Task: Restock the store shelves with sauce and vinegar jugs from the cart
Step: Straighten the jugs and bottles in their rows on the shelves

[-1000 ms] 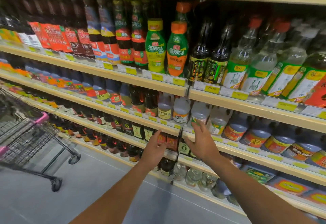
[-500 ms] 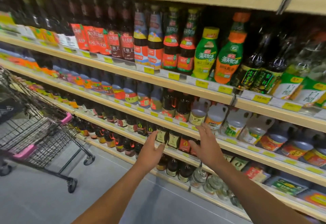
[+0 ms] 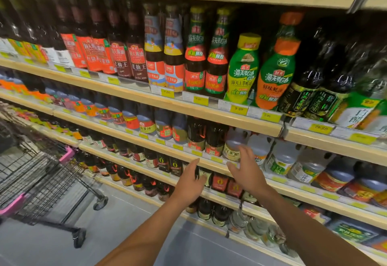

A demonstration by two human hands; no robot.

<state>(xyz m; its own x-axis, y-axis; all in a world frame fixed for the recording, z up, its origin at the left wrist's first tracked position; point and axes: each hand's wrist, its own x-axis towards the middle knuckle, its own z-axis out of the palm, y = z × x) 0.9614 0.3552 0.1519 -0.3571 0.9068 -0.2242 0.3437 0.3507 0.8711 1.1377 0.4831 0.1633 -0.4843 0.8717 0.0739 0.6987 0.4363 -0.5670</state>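
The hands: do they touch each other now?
Apart. The head view shows a plain gap between the left hand and the right hand, with the shelf edge visible through it.

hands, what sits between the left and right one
Head view: nothing held. Between the left hand and right hand show only the shelf edge with yellow price tags and small bottles on the shelf below.

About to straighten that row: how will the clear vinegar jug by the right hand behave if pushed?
Probably heavy: the clear vinegar jug looks full. Squat and broad, it should slide rather than tip. The neighbouring bottles either side likely keep it straight.
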